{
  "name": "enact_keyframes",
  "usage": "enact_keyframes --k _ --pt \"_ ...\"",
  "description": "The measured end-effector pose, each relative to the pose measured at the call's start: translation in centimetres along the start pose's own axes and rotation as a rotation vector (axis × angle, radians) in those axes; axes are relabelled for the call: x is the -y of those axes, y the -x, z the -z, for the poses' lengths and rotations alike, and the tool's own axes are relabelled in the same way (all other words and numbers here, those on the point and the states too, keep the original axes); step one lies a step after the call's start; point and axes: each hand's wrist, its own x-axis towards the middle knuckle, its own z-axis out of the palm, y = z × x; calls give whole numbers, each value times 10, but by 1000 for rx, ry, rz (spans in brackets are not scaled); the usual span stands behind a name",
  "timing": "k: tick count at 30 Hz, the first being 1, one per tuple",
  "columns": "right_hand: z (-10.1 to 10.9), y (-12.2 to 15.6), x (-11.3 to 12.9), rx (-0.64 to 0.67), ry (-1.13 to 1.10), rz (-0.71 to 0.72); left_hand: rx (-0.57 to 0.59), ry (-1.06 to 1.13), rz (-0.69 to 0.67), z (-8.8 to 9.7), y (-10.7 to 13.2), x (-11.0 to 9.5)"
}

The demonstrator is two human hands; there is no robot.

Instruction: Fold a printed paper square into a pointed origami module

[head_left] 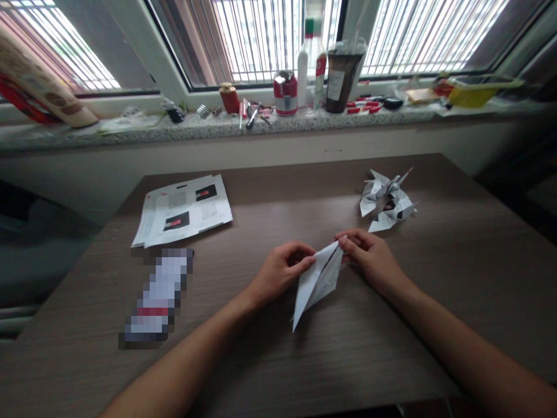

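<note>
A folded sheet of printed white paper (319,278), shaped into a narrow pointed form, is held just above the brown table between my two hands. My left hand (285,267) pinches its upper left edge, thumb in front and fingers behind. At the top right corner, my right hand (369,255) grips the paper between thumb and fingertips. The long point hangs down toward me, and a second flap with print on it spreads to the right. Some of my fingers are hidden behind the paper.
Several folded paper pieces (386,200) lie at the back right of the table (278,360). A stack of printed sheets (185,209) rests at the back left, near a pixelated phone-like object (156,296). Along the windowsill (195,129) stand a can (285,94), bottles and a dark drink cup (342,78).
</note>
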Motion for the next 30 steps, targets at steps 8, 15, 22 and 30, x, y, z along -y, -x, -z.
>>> enact_keyframes --k 8,15,22,30 --pt "-1 2 7 -30 -8 -33 25 -2 -1 2 0 2" --pt "3 0 4 -56 -60 -11 -63 20 64 5 -4 13" --pt "7 2 24 83 345 40 -90 0 39 7 -3 8" --pt "8 -1 38 439 692 79 -5 -12 -23 5 1 1"
